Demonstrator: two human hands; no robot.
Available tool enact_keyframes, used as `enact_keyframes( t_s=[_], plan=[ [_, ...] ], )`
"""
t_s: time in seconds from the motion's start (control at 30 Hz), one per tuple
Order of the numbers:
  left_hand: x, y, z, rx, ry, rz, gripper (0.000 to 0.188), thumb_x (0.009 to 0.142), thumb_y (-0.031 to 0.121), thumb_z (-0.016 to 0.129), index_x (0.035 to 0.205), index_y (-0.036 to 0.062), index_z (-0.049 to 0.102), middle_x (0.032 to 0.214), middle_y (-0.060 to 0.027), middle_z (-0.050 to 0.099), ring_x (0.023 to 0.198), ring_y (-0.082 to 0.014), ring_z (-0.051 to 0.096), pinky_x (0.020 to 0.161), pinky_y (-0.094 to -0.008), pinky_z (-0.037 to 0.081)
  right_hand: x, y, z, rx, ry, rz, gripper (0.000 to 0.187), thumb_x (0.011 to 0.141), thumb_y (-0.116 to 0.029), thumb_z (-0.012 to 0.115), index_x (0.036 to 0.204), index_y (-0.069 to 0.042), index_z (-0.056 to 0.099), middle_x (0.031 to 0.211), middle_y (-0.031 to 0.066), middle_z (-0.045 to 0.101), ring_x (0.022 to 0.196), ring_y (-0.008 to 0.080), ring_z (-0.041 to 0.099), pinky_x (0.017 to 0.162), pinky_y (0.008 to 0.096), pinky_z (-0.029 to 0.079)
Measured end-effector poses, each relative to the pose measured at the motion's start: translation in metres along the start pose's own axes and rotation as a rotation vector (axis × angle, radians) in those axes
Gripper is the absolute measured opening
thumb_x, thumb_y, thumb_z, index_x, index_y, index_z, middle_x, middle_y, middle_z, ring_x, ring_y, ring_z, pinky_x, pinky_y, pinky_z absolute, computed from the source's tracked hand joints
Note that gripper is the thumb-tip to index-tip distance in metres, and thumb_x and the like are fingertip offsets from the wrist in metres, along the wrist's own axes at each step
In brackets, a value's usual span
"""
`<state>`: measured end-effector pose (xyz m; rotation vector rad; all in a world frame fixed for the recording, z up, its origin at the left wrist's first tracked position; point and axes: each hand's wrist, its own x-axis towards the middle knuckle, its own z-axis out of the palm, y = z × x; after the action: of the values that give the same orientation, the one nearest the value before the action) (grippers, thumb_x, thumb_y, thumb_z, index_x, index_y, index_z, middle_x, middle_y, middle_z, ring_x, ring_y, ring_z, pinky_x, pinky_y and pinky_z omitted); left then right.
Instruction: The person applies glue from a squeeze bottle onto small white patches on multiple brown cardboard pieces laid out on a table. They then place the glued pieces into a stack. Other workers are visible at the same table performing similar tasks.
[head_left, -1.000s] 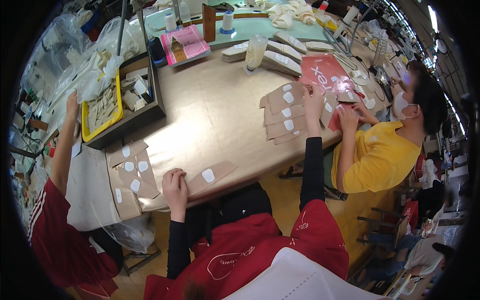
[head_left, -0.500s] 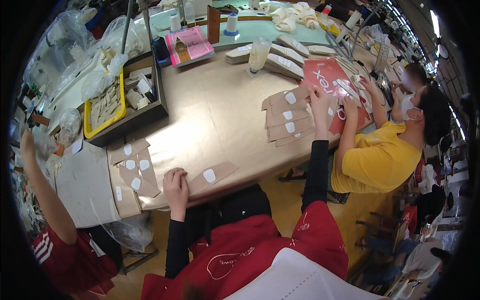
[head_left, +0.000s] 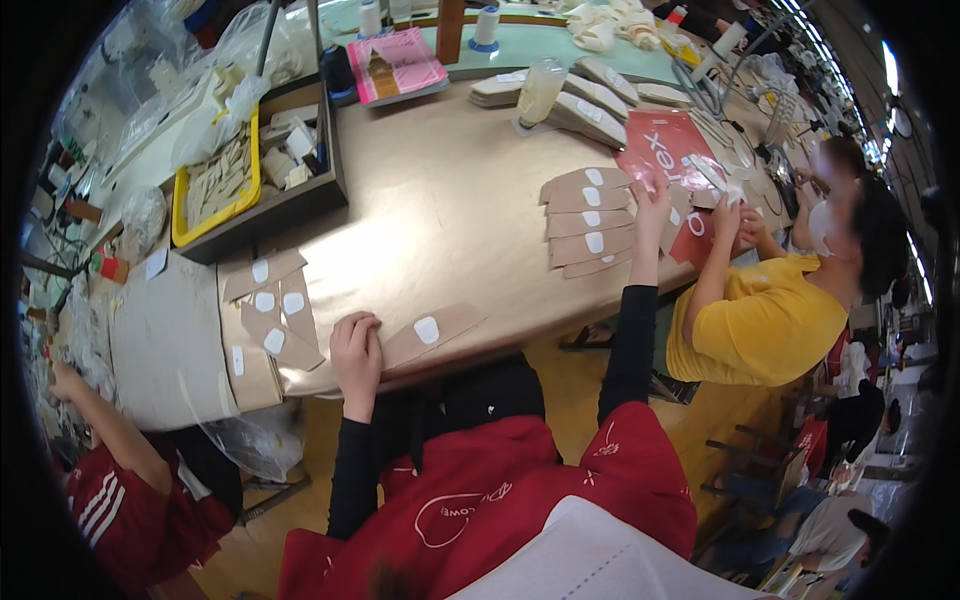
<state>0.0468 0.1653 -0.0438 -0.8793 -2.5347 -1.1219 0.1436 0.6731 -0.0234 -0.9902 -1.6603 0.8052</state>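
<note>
My left hand [head_left: 357,352] is at the table's front edge, its fingers bent and pressed together at the left end of a flat tan piece [head_left: 455,325] with a white patch [head_left: 427,330]. The thumb is mostly hidden. Farther right, my right hand [head_left: 652,212] reaches out, fingertips closed at the right end of a fanned row of similar tan pieces [head_left: 575,222]. Each visible layer bears a white patch. Another tan piece [head_left: 681,203] shows just right of that hand. More patched tan pieces [head_left: 300,330] overlap at the table's left end.
A dark box [head_left: 335,185] with a yellow tray [head_left: 180,235] stands at the back left. Behind the fan are a bottle [head_left: 541,90], stacked pieces [head_left: 590,118] and a red sheet [head_left: 665,138]. A person in yellow [head_left: 750,325] works at right; another in red [head_left: 140,510] sits left.
The top piece of the fan, tilted before, now lies more in line with the others. My view has shifted slightly. The neighbour on the left has lowered an arm; the one in yellow has drawn both hands together.
</note>
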Motion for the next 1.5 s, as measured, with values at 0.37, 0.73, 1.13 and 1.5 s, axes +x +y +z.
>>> enact_keyframes(
  t_s=[0.37,0.73,1.13,1.5],
  plan=[
    [-0.004,-0.006,-0.001,0.011,0.067,0.002,0.011,0.077,-0.001,0.063,0.085,0.0067,0.064,0.094,-0.0060,0.065,0.093,-0.0276,0.062,0.081,-0.0382,0.048,-0.162,-0.110,0.079,0.327,-1.011,0.153,0.023,0.095,-0.012,0.061,0.114,0.000,0.067,0.108,0.0029,0.067,0.099,0.0087,0.059,0.088,0.0229,0.046],
    [-0.009,-0.007,-0.001,0.025,0.104,-0.003,0.010,0.077,0.001,0.064,0.086,0.0049,0.063,0.094,-0.0061,0.065,0.091,-0.0262,0.063,0.080,-0.0371,0.050,-0.319,-0.203,0.235,0.260,-1.236,-0.667,0.040,0.085,-0.022,0.069,0.119,-0.003,0.063,0.132,0.0157,0.054,0.121,0.0357,0.051,0.101,0.0396,0.042],
    [-0.011,-0.009,-0.002,0.030,0.107,0.018,0.011,0.076,0.001,0.065,0.086,0.0056,0.064,0.093,-0.0052,0.065,0.091,-0.0251,0.063,0.080,-0.0362,0.049,-0.311,-0.198,0.241,0.330,-1.385,-0.140,0.011,0.085,-0.004,0.067,0.095,0.000,0.067,0.078,0.0053,0.067,0.073,0.0113,0.062,0.065,0.0261,0.051],
    [-0.008,-0.004,0.002,0.051,0.131,-0.025,0.011,0.075,-0.002,0.063,0.083,0.0057,0.064,0.089,-0.0047,0.064,0.088,-0.0244,0.063,0.074,-0.0361,0.049,-0.295,-0.185,0.214,0.253,-1.330,-0.642,0.029,0.084,-0.012,0.067,0.112,-0.004,0.066,0.114,0.0121,0.066,0.104,0.0280,0.060,0.092,0.0369,0.048]
  ],
)
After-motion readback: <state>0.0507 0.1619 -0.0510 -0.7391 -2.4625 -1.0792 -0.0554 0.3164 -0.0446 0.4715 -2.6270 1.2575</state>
